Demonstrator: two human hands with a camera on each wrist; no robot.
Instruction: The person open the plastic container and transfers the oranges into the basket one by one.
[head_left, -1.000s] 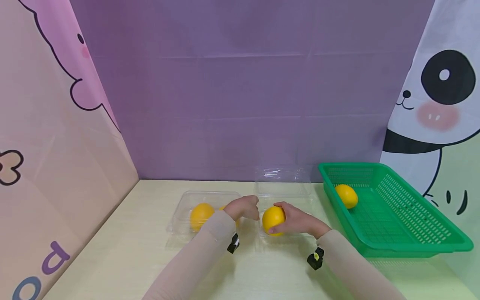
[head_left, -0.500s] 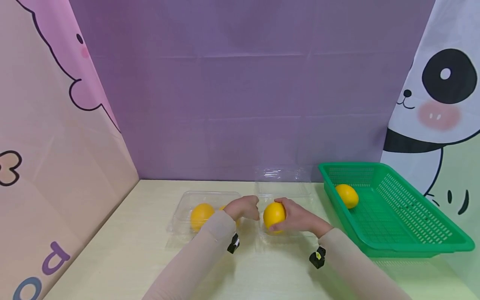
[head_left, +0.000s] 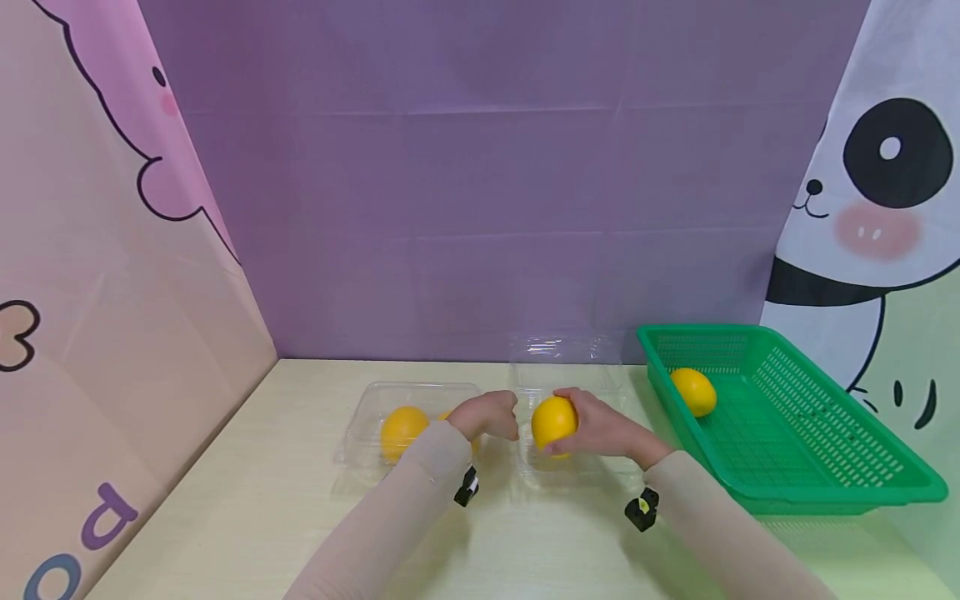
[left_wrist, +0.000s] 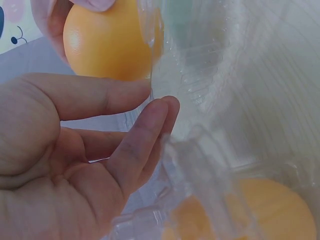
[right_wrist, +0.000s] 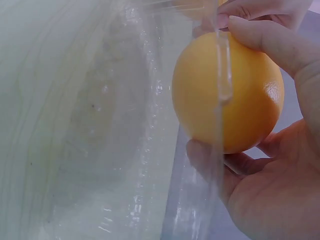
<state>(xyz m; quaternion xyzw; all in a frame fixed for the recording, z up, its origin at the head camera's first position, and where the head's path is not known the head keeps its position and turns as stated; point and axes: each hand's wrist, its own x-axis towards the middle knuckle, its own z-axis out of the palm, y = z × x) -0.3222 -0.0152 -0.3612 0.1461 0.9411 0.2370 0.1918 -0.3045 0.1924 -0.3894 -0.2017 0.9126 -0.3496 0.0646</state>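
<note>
My right hand (head_left: 603, 429) grips a yellow-orange fruit (head_left: 553, 423) that looks like an orange, thumb on the near side and fingers round the back. The fruit is over the open clear plastic clamshell box (head_left: 540, 477), whose lid stands raised behind. In the right wrist view the fruit (right_wrist: 240, 95) shows partly through the box's clear wall. My left hand (head_left: 489, 414) is at this box's left side; in the left wrist view its thumb and fingertips (left_wrist: 152, 112) pinch the clear rim. Left of it, a second clear box (head_left: 423, 388) holds oranges (head_left: 403, 432), one mostly hidden by my left hand.
At the right stands a green plastic basket (head_left: 810, 503) with one orange (head_left: 693, 392) inside, against its left wall. A purple cloth (head_left: 450, 208) hangs behind the pale table (head_left: 285, 500), with printed cloths at both sides.
My right hand has risen slightly and shifted a little right and back, carrying the orange with it. My left hand, the boxes and the basket have stayed put.
</note>
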